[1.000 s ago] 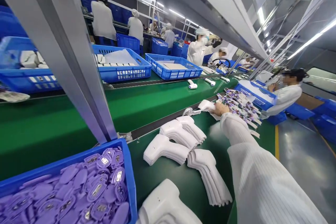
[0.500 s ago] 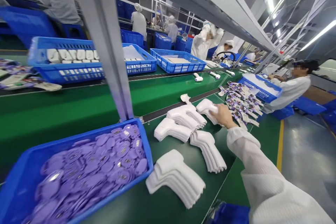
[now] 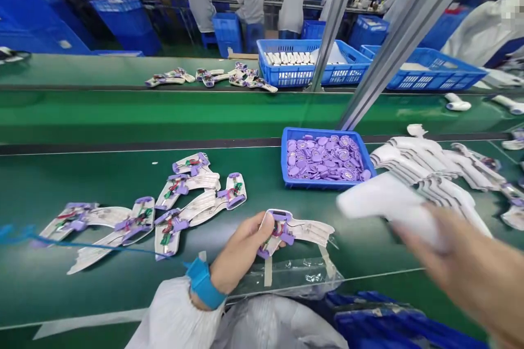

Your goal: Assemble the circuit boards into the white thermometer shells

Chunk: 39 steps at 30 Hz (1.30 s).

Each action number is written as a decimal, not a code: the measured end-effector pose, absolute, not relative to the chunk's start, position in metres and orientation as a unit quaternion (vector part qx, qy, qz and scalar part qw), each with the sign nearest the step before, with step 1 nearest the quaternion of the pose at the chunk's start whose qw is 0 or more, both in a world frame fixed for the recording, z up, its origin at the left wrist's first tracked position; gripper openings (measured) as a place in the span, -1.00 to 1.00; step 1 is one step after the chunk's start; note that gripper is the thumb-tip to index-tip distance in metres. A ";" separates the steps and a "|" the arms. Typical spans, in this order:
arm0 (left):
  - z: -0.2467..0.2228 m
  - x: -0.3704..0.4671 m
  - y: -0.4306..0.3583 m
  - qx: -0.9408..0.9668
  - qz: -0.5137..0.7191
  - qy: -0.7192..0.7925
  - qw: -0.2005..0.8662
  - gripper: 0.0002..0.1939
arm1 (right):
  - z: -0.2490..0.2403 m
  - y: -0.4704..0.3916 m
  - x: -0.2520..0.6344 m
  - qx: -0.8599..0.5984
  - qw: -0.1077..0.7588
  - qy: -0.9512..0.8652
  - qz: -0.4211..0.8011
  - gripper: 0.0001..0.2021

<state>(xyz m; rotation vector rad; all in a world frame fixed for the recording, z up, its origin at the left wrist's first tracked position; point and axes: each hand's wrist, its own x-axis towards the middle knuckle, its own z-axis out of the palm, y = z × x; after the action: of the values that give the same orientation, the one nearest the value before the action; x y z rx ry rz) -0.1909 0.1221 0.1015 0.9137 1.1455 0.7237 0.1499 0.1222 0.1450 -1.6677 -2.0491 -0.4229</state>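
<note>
My left hand, with a blue wrist strap, grips a white handheld-device shell half whose inside faces up, showing purple parts and wires. Blurred by motion, my right hand holds a smooth white shell half by its handle, raised above the bench to the right of the left hand. Behind it lie stacked white shell halves. Several wired shell halves rest on the green bench to the left.
A blue bin of purple oval pieces stands mid-bench. A clear plastic bag is taped at the front edge. A metal post slants behind the bin. Blue crates line the far belt, with people beyond.
My view has swung left. My right hand has lifted a white shell half from the stacks and brought it toward my left hand, which now shows, holding a wired half.
</note>
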 end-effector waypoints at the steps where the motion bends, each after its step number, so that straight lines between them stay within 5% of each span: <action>1: 0.099 -0.195 0.118 0.407 0.326 0.507 0.686 -0.47 | 0.139 0.113 0.122 -0.546 0.206 -0.800 -0.140 -0.59; 5: 0.084 -0.212 0.102 0.411 0.345 0.525 0.660 -0.46 | 0.125 0.094 0.043 -0.413 0.174 -0.894 -0.009 -0.86; 10: 0.073 -0.231 0.097 0.374 0.358 0.542 0.662 -0.41 | 0.124 0.090 0.004 -0.400 0.100 -0.883 0.225 -0.84; 18: 0.090 -0.235 0.108 0.498 0.335 0.475 0.644 -0.57 | 0.122 0.105 -0.014 -0.443 0.173 -0.878 0.055 -0.80; 23: 0.100 -0.234 0.115 0.530 0.318 0.503 0.604 -0.63 | 0.125 0.113 -0.013 -0.542 0.240 -0.760 0.265 -0.65; 30: 0.105 -0.231 0.109 0.535 0.273 0.452 0.659 -0.60 | 0.121 0.114 -0.005 -0.425 0.101 -0.622 0.650 -0.53; 39: 0.101 -0.203 0.104 0.601 0.272 0.580 0.478 -0.79 | 0.108 0.117 -0.061 -0.553 0.344 -0.673 0.352 -0.61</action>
<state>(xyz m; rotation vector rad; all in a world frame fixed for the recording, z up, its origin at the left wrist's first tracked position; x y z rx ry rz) -0.2027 0.1040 0.1006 1.4661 1.4161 0.6650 -0.0605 0.1165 0.1082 -1.4356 -1.7474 0.9135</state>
